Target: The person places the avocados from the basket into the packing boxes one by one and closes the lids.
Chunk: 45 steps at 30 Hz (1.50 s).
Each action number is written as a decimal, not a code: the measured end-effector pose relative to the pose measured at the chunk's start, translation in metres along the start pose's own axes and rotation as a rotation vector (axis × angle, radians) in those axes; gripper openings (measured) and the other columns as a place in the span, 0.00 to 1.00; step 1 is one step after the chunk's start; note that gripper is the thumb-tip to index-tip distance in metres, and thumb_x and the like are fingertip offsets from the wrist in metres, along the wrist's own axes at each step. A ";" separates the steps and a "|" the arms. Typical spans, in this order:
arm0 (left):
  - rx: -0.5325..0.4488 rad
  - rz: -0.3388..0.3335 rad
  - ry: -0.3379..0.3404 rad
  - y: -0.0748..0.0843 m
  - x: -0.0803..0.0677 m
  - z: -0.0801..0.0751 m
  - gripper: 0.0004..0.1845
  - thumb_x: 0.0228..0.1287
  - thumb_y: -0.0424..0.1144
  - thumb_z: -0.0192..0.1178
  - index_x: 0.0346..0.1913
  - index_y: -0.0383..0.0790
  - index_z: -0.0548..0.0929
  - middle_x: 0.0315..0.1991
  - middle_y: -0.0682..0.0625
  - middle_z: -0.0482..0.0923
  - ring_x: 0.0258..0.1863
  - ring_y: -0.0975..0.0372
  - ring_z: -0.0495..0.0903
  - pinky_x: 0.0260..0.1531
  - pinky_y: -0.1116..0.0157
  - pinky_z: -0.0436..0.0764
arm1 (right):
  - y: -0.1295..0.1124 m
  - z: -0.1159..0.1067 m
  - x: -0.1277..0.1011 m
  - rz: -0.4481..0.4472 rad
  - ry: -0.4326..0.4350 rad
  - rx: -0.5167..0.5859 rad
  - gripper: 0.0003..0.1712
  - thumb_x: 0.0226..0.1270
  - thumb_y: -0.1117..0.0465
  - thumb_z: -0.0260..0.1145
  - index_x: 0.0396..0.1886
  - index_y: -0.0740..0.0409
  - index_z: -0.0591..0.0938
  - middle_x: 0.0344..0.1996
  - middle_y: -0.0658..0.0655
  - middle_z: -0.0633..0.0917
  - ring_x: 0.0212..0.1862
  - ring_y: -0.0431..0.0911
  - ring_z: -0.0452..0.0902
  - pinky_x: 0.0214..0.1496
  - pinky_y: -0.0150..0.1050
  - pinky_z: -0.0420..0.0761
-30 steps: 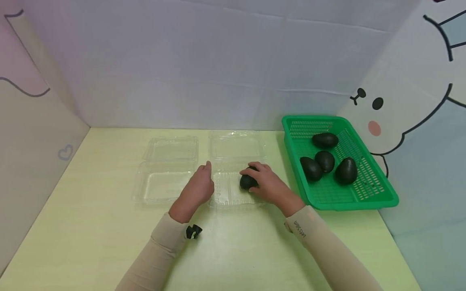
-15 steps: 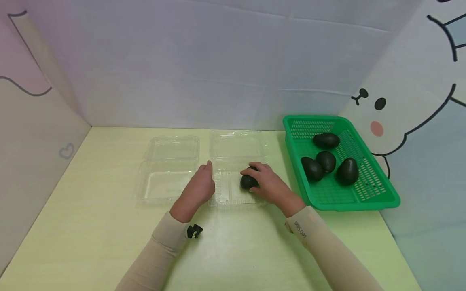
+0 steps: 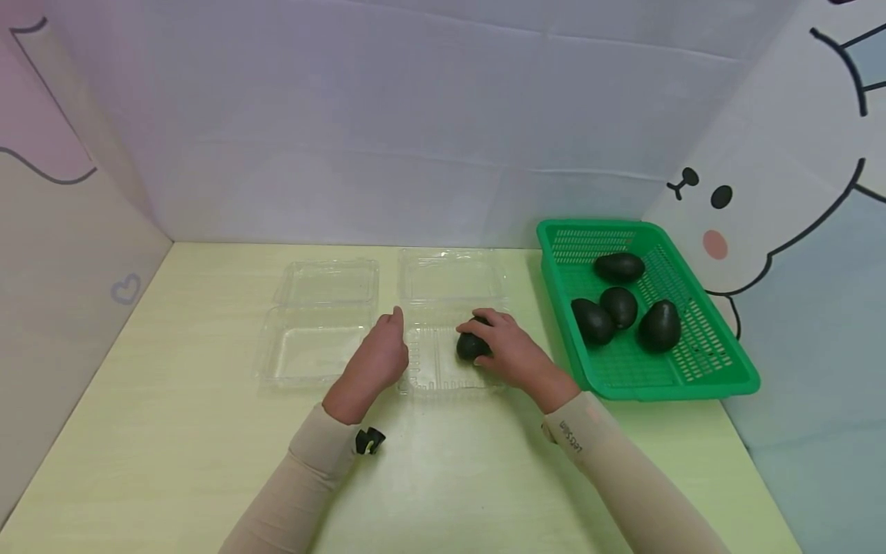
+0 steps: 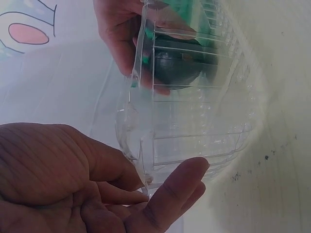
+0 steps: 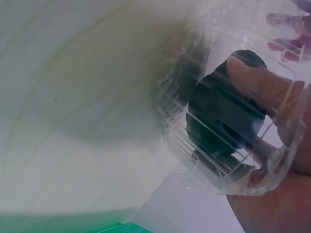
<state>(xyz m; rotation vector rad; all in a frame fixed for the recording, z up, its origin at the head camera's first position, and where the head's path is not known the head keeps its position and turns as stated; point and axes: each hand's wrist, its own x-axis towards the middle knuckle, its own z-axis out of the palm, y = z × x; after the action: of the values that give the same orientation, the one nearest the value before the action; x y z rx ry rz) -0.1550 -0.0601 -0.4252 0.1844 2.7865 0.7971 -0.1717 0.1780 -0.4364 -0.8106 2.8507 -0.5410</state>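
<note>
In the head view my right hand (image 3: 508, 350) grips a dark avocado (image 3: 471, 346) from above. This avocado sits inside the right half of a clear plastic clamshell container (image 3: 432, 377), whose lid (image 3: 450, 277) lies folded back. The right wrist view shows my thumb and fingers round the avocado (image 5: 221, 114) through the clear wall. At the container's left side is my left hand (image 3: 377, 354). In the left wrist view that hand (image 4: 73, 179) pinches the container's rim (image 4: 143, 167) between thumb and fingers.
Left of the hands lies a second clear clamshell container (image 3: 311, 354), opened flat. A green basket (image 3: 664, 396) stands at the right with several avocados (image 3: 659, 327) in it. Behind the pale table (image 3: 173, 462) rises a white cloth wall (image 3: 346, 154).
</note>
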 end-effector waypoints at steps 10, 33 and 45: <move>-0.003 0.000 0.003 0.002 -0.001 -0.001 0.32 0.76 0.26 0.47 0.77 0.18 0.53 0.69 0.26 0.65 0.62 0.44 0.76 0.57 0.51 0.79 | -0.004 -0.003 -0.001 0.001 -0.011 -0.010 0.34 0.62 0.66 0.78 0.68 0.53 0.79 0.72 0.66 0.69 0.71 0.65 0.64 0.64 0.54 0.77; -0.047 -0.026 -0.006 0.003 -0.002 -0.003 0.32 0.76 0.26 0.46 0.78 0.19 0.52 0.71 0.26 0.64 0.63 0.45 0.75 0.59 0.50 0.79 | -0.011 -0.044 -0.015 -0.015 0.040 -0.078 0.34 0.63 0.61 0.78 0.69 0.51 0.79 0.74 0.64 0.67 0.72 0.64 0.63 0.62 0.53 0.79; -0.033 -0.004 0.001 0.002 -0.002 -0.001 0.31 0.74 0.25 0.45 0.77 0.18 0.53 0.69 0.26 0.66 0.62 0.44 0.76 0.58 0.50 0.79 | 0.014 -0.086 -0.021 0.005 0.088 -0.077 0.34 0.66 0.62 0.75 0.71 0.55 0.76 0.75 0.67 0.64 0.71 0.68 0.62 0.61 0.60 0.77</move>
<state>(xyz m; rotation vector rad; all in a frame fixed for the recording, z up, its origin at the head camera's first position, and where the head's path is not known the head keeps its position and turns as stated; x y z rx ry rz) -0.1530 -0.0596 -0.4229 0.1729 2.7723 0.8420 -0.1794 0.2261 -0.3615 -0.8104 2.9697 -0.4806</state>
